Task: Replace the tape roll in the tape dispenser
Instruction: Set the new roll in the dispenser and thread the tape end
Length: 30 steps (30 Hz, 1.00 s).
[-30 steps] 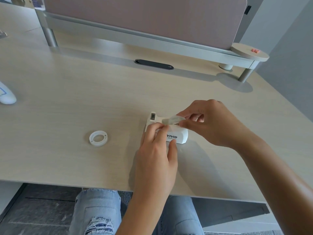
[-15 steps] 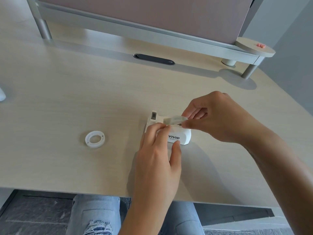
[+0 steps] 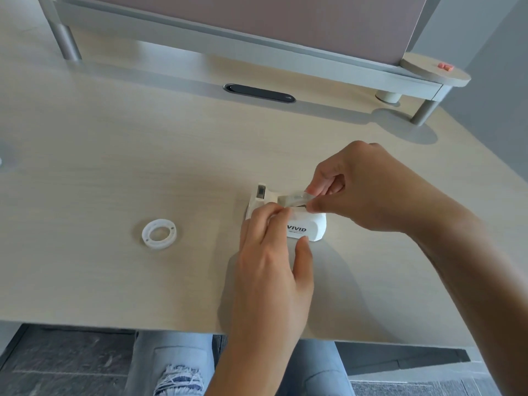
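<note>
The tape dispenser [image 3: 288, 217] sits on the desk [image 3: 114, 167], pinned by your left hand [image 3: 271, 267], fingers pressed together on its body so it can't slide. Your right hand [image 3: 368, 190] pinches the clear tape roll [image 3: 294, 199] above its cradle, likely seating it. An empty core [image 3: 159, 234] lies well apart. The side reads "VIVID".

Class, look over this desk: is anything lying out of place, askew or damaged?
Only the white empty tape core, lying loose on the desk, apart from the white dispenser. The left hand steadies the dispenser while the right hand pinches the clear tape strip. No damage shows.
</note>
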Each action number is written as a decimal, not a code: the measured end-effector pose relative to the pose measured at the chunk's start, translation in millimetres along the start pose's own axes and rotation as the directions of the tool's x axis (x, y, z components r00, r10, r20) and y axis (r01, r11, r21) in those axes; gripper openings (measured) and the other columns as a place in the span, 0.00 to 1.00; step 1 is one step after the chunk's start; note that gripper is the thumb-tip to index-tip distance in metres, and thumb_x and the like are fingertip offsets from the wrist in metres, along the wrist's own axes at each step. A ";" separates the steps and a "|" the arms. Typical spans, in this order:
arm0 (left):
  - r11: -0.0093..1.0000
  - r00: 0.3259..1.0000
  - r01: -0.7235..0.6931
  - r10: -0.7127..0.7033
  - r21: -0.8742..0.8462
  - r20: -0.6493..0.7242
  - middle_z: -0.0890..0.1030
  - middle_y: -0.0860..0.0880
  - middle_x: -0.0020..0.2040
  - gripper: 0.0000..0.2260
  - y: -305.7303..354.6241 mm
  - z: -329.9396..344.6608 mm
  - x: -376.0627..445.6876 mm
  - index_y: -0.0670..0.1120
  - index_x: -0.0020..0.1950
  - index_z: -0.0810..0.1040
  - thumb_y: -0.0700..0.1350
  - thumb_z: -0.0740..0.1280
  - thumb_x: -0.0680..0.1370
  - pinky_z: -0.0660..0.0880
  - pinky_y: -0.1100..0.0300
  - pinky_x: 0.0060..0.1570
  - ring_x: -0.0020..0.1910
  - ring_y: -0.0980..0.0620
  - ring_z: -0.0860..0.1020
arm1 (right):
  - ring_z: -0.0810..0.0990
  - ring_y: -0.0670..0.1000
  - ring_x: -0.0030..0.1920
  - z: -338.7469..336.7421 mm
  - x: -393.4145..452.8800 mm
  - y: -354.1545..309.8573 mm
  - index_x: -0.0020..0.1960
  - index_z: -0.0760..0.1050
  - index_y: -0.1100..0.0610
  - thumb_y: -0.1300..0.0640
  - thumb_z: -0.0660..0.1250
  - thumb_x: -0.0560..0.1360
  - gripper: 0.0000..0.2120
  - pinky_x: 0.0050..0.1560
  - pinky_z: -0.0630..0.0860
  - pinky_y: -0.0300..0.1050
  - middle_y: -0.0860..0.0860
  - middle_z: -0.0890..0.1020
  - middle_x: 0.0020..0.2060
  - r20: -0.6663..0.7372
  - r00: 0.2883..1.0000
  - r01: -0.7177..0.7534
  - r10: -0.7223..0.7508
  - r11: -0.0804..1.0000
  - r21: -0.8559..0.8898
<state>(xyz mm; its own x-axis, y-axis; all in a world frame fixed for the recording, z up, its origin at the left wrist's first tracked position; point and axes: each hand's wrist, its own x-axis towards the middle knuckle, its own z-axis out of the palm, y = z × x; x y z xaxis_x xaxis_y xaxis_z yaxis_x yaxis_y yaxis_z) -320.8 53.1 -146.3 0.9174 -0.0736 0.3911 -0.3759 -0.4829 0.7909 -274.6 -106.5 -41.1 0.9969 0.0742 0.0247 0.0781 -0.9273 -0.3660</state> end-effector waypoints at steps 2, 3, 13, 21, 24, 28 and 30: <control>0.999 1.000 0.031 -0.031 0.018 0.004 0.77 0.56 0.67 0.14 2.8 -2.4 -1.2 0.50 0.65 0.79 0.46 0.68 0.79 0.80 0.54 0.51 0.59 0.51 0.81 | 0.82 0.33 0.41 0.6 -0.3 -1.7 0.45 0.89 0.49 0.55 0.80 0.71 0.04 0.37 0.72 0.21 0.41 0.87 0.36 -0.017 1.000 -0.016 0.016 1.000 -0.024; 0.999 0.999 0.043 -0.043 0.021 -0.001 0.76 0.57 0.67 0.14 4.2 -3.6 -1.9 0.52 0.65 0.79 0.47 0.67 0.79 0.80 0.51 0.49 0.59 0.51 0.81 | 0.83 0.34 0.40 1.1 -1.2 -2.4 0.45 0.89 0.49 0.55 0.80 0.71 0.04 0.35 0.72 0.22 0.41 0.87 0.37 -0.026 0.999 -0.026 0.025 0.999 -0.026; 0.994 1.000 0.002 0.000 0.110 -0.010 0.76 0.52 0.68 0.14 8.6 -4.7 -3.9 0.48 0.64 0.80 0.43 0.70 0.79 0.80 0.51 0.51 0.67 0.48 0.77 | 0.87 0.46 0.43 10.7 -24.4 0.9 0.48 0.87 0.52 0.55 0.80 0.72 0.05 0.49 0.82 0.41 0.49 0.88 0.41 -0.159 0.987 -0.006 0.023 0.995 0.105; 0.998 0.999 0.005 -0.003 0.058 -0.044 0.78 0.52 0.65 0.14 10.6 -4.3 -2.0 0.48 0.66 0.78 0.44 0.69 0.80 0.80 0.50 0.50 0.64 0.48 0.79 | 0.87 0.46 0.43 0.1 -14.0 2.1 0.50 0.88 0.50 0.54 0.79 0.73 0.06 0.42 0.80 0.36 0.46 0.88 0.40 -0.058 0.998 -0.014 0.016 0.999 0.041; 0.997 0.995 0.053 -0.057 -0.056 -0.081 0.78 0.49 0.60 0.16 16.4 -4.0 11.7 0.45 0.68 0.78 0.43 0.68 0.80 0.80 0.50 0.51 0.51 0.48 0.81 | 0.87 0.47 0.44 7.2 -15.1 7.0 0.50 0.88 0.49 0.55 0.79 0.73 0.05 0.45 0.82 0.40 0.45 0.87 0.41 -0.099 0.995 -0.005 0.014 0.996 0.090; 0.991 0.989 0.132 -0.133 -0.021 -0.063 0.80 0.45 0.58 0.15 22.4 -4.6 40.0 0.42 0.67 0.80 0.43 0.66 0.82 0.76 0.55 0.54 0.51 0.45 0.80 | 0.85 0.42 0.39 19.5 -19.3 19.0 0.49 0.88 0.50 0.54 0.80 0.73 0.05 0.37 0.74 0.27 0.43 0.87 0.38 -0.178 0.984 0.017 0.027 0.971 0.240; 0.987 0.987 0.156 -0.155 0.043 -0.041 0.81 0.44 0.52 0.11 22.5 -2.0 47.8 0.42 0.58 0.85 0.43 0.65 0.81 0.75 0.54 0.52 0.52 0.43 0.80 | 0.86 0.42 0.39 24.8 -21.7 25.4 0.49 0.88 0.51 0.54 0.81 0.72 0.07 0.39 0.76 0.28 0.45 0.88 0.38 -0.201 0.978 0.030 0.047 0.932 0.362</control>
<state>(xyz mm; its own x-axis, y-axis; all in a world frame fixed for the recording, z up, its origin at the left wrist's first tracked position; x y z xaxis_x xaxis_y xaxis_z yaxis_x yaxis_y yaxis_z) -285.6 40.4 -109.0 0.9583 0.0382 0.2832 -0.2218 -0.5257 0.8212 -294.3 -122.6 -74.0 0.9799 -0.0444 0.1944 0.1012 -0.7293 -0.6766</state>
